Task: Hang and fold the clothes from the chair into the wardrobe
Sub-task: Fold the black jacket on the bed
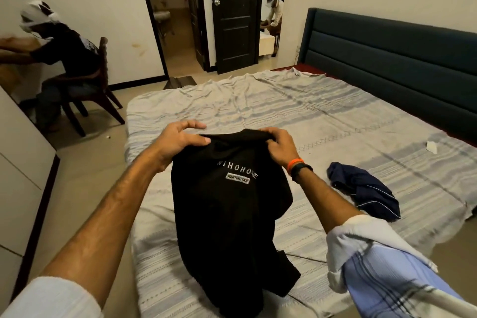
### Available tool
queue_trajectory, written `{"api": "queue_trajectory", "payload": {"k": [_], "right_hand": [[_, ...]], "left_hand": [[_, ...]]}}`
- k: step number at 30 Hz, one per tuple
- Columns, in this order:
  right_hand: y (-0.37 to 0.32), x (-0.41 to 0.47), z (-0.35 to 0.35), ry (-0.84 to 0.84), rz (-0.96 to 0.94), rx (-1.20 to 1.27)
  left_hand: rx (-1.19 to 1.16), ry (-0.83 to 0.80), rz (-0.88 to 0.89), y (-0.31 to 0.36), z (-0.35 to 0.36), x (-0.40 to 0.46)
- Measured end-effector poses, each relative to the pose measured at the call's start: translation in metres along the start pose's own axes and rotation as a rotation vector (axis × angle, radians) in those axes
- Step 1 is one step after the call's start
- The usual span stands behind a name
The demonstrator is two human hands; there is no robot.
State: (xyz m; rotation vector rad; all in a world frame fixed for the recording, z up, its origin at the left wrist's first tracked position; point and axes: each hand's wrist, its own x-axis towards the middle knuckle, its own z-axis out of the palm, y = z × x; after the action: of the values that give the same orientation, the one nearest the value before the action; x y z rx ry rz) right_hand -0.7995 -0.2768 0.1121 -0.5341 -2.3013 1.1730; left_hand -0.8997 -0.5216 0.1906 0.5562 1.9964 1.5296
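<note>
A black T-shirt [229,214] with white lettering hangs in front of me over the bed [296,111], its lower part resting on the sheet. My left hand [178,141] pinches its top edge on the left with thumb and fingers. My right hand [280,146] grips the top edge on the right with curled fingers. A crumpled navy garment [366,191] lies on the bed to the right. A light blue checked cloth [387,284] is draped over my right forearm.
The bed has a striped grey sheet and a dark headboard [402,59]. A white wardrobe panel [20,175] stands at the left. A person sits on a wooden chair [98,90] at far left. A dark door [236,13] stands open behind; other people are beyond it.
</note>
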Motion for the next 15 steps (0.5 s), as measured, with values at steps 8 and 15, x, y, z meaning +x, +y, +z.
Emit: {"api": "queue_trajectory", "payload": {"k": [8,15], "right_hand": [[-0.058,0.01,0.002,-0.012,-0.276,0.088],[-0.061,0.01,-0.005,0.108,-0.277,0.007]], "left_hand": [[0.579,-0.049,0.064,-0.008,0.036,0.025],[0.579,0.226,0.223,0.015,0.059,0.033]]}}
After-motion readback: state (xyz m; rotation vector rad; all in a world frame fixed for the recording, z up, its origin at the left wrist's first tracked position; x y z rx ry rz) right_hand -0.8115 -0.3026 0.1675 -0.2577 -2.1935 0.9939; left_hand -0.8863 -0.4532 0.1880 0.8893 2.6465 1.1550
